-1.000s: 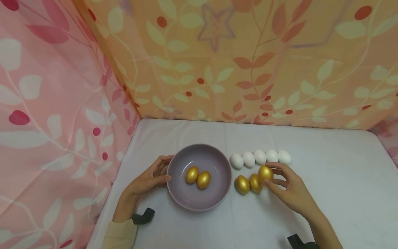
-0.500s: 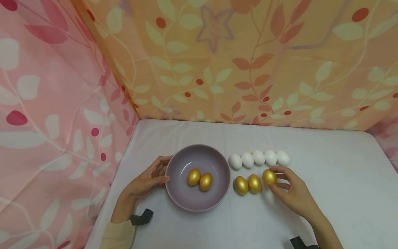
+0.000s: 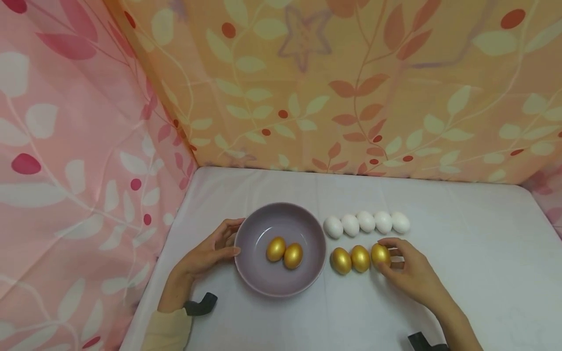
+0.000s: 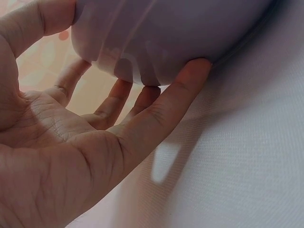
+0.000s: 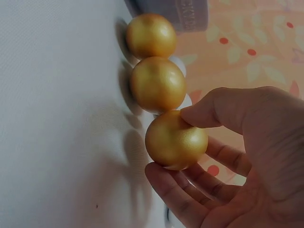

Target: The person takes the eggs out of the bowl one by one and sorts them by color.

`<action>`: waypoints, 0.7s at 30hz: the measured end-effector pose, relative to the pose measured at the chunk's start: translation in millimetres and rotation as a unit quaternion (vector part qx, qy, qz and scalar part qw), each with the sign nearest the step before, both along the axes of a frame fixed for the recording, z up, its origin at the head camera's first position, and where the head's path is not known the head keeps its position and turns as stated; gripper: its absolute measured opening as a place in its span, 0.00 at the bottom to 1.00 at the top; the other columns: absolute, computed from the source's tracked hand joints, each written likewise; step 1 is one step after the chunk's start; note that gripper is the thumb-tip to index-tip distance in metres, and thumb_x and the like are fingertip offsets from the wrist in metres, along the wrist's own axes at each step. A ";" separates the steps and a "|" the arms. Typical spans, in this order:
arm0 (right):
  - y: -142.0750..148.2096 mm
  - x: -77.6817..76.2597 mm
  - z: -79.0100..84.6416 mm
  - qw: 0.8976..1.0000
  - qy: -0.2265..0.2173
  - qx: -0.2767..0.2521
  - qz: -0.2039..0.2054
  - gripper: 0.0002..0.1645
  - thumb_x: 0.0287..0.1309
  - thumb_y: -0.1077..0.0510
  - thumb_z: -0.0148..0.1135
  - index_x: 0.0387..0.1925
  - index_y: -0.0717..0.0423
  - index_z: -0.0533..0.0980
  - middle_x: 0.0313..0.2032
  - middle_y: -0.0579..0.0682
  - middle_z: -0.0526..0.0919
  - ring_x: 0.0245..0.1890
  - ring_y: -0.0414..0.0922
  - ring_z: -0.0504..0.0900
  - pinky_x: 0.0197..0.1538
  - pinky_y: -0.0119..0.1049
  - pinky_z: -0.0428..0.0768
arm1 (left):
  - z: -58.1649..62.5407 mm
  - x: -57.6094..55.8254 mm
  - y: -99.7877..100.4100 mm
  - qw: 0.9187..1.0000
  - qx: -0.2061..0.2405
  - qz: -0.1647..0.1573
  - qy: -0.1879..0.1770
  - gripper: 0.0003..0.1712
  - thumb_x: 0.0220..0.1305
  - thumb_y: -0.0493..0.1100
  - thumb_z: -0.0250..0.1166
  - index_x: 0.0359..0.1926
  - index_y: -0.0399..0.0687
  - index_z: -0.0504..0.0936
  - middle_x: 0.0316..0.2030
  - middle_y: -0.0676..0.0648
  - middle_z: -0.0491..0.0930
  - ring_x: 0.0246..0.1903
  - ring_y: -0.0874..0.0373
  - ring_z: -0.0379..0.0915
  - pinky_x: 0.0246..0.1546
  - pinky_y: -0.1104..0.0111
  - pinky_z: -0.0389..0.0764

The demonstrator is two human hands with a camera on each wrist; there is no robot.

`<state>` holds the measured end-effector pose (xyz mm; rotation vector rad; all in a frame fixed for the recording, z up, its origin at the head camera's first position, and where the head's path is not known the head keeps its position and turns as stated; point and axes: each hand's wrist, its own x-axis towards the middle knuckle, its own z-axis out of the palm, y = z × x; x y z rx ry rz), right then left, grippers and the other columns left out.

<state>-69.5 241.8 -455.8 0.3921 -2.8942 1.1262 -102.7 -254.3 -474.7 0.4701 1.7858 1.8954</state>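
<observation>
In the head view, my left hand (image 3: 210, 252) holds the left side of a round mauve bowl (image 3: 246, 275), thumb near the rim. The left wrist view has its fingertips (image 4: 195, 69) spread against the outer wall of the bowl (image 4: 156, 38). Two golden eggs, one left (image 3: 276, 249) and one right (image 3: 293, 256), lie inside. Right of the bowl, my right hand (image 3: 412, 270) pinches a golden egg (image 5: 173, 142) between thumb and fingers, close over the cloth. Beside it rest two more golden eggs, the nearer (image 5: 158, 85) and the farther (image 5: 151, 36).
Several white eggs (image 3: 366, 222) form a row behind the golden ones. A white cloth (image 3: 478, 243) covers the table. Patterned fabric stands around it, a pink sheet (image 3: 88, 146) on the left and an orange sheet (image 3: 307, 97) at the back.
My right hand has lowered its golden egg toward the near side and slightly right, into line with the other two. The two eggs in the bowl have shifted slightly right. My left hand stays on the bowl.
</observation>
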 end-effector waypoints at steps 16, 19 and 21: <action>-3.4 1.1 0.6 0.999 -0.023 0.029 0.004 0.25 0.59 0.55 0.72 0.56 0.54 0.74 0.49 0.53 0.81 0.47 0.51 0.83 0.41 0.31 0.85 | 1.7 1.0 1.1 1.000 0.006 0.003 -0.013 0.39 0.69 0.32 0.60 0.75 0.46 0.53 0.75 0.38 0.55 0.71 0.57 0.62 0.59 0.64 0.77; -3.8 1.5 2.0 0.999 -0.016 0.034 0.001 0.24 0.61 0.55 0.70 0.56 0.56 0.74 0.50 0.55 0.81 0.47 0.52 0.84 0.40 0.32 0.85 | 1.3 1.3 0.5 1.000 0.006 0.004 -0.015 0.39 0.69 0.32 0.60 0.75 0.47 0.53 0.75 0.38 0.55 0.71 0.57 0.62 0.59 0.64 0.77; -4.6 1.1 5.2 0.999 -0.005 0.034 -0.001 0.24 0.62 0.56 0.69 0.56 0.59 0.74 0.50 0.57 0.81 0.47 0.54 0.84 0.40 0.34 0.86 | 1.4 1.5 0.4 1.000 0.005 0.004 -0.015 0.39 0.69 0.32 0.60 0.75 0.47 0.53 0.75 0.38 0.55 0.71 0.57 0.61 0.59 0.64 0.77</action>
